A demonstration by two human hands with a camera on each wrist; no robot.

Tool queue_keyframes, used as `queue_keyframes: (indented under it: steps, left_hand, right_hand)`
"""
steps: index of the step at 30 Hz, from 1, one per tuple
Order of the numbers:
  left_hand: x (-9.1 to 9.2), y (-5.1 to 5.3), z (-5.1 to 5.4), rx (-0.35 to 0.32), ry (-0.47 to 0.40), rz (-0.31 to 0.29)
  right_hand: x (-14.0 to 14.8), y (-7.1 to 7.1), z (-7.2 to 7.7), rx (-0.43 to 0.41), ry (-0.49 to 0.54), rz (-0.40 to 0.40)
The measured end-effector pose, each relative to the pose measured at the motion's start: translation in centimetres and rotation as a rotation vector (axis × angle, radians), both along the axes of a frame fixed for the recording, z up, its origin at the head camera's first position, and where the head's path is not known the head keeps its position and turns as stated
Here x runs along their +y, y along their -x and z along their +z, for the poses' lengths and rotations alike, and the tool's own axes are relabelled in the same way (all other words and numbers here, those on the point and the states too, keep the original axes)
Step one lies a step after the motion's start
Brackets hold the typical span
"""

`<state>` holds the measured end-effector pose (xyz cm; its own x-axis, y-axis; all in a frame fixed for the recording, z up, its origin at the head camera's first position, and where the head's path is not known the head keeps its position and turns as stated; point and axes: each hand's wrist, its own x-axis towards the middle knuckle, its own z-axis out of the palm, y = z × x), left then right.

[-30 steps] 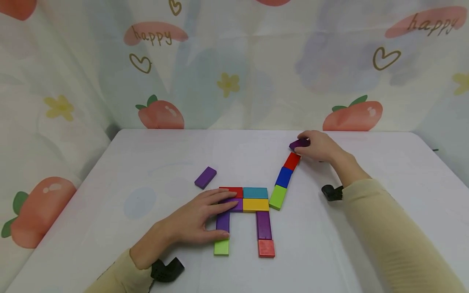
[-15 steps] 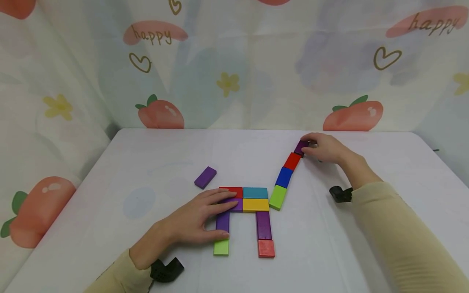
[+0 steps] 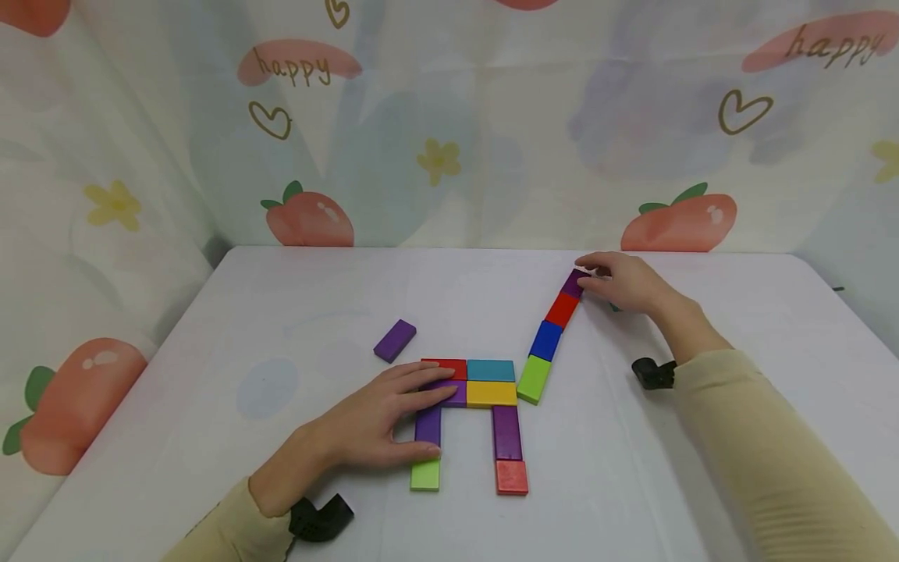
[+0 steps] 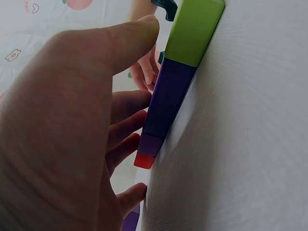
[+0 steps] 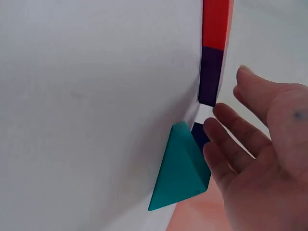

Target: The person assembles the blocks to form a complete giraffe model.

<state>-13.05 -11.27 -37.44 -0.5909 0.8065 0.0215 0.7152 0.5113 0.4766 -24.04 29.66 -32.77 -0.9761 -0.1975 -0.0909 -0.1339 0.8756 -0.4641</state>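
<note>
My left hand [image 3: 372, 417] rests with extended fingers over the red block [image 3: 453, 367] and a purple block [image 3: 456, 394] of a flat pattern. Its thumb lies along the purple leg block [image 3: 428, 425], above a light green block [image 3: 424, 475]. My right hand [image 3: 632, 282] hovers at the far end of a slanted row, beside a dark purple block [image 3: 576, 282]. In the right wrist view its thumb and fingers stand apart from that block [image 5: 211, 74]. Below the purple end come red [image 3: 563, 311], blue [image 3: 545, 341] and light green [image 3: 534, 380] blocks.
A loose purple block [image 3: 395, 341] lies left of the pattern. Near the right hand stand a teal triangular block [image 5: 180, 168] and a dark blue piece [image 5: 198, 134], mostly hidden in the head view. A printed curtain [image 3: 492, 156] borders the white table [image 3: 316, 289].
My right hand turned the dark purple block into line with the slanted row, set it against the red one and let it go. The left hand has stayed put.
</note>
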Motion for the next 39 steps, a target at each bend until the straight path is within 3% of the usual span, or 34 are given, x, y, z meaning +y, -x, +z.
queue_keyframes:
  steps: [9, 24, 33, 39]
  left_hand:
    - [-0.1, -0.1, 0.0, 0.005, -0.002, -0.002]
    - [-0.1, -0.1, -0.2, 0.006, 0.004, 0.004]
    - [0.1, 0.0, -0.1, 0.015, 0.013, -0.006]
    - [0.0, 0.0, 0.1, 0.013, 0.010, -0.002]
  right_hand:
    - [1.6, 0.1, 0.9, 0.090, 0.064, -0.062]
    - [3.2, 0.8, 0.6, 0.001, 0.035, -0.124]
    - [3.9, 0.9, -0.2, 0.031, 0.043, -0.145]
    - [4.2, 0.9, -0.1, -0.003, 0.048, -0.144]
